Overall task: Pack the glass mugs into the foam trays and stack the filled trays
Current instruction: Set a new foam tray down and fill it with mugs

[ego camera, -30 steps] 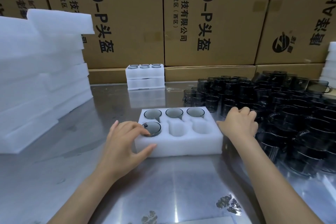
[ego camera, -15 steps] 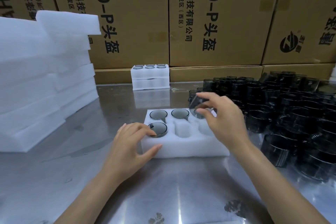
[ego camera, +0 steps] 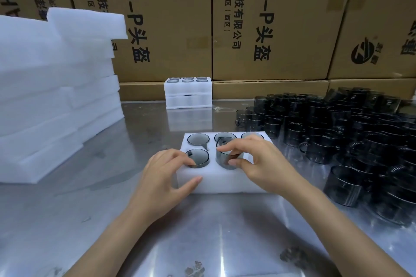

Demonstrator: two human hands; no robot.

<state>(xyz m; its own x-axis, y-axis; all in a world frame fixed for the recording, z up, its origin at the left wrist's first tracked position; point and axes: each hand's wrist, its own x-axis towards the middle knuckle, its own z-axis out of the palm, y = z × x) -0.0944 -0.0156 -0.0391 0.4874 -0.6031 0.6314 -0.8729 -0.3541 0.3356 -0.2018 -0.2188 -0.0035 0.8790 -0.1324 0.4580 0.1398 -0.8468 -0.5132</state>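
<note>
Tray (ego camera: pixel 225 183) set on table (ego camera: pixel 157 231) near edge, within reach of both hands. Four mugs seated: back row three, front left one (ego camera: pixel 197 158). Fifth mug (ego camera: pixel 227 157) pinched at rim by right hand (ego camera: pixel 261 162), thumb and fingers curled round glass, mug lowered partway into front middle pocket. Left hand (ego camera: pixel 165 174) laid on tray corner, fingers resting on front-left mug, thumb pressed on tray side, likely to steady foam. Loose mugs (ego camera: pixel 349 141) heaped right. Filled trays (ego camera: pixel 188 93) stacked at back.

Both forearms are bare up to the frame edge, and the left hand (ego camera: pixel 162 173) and right hand (ego camera: pixel 261 164) seem to wear no gloves, rings or watch.
</note>
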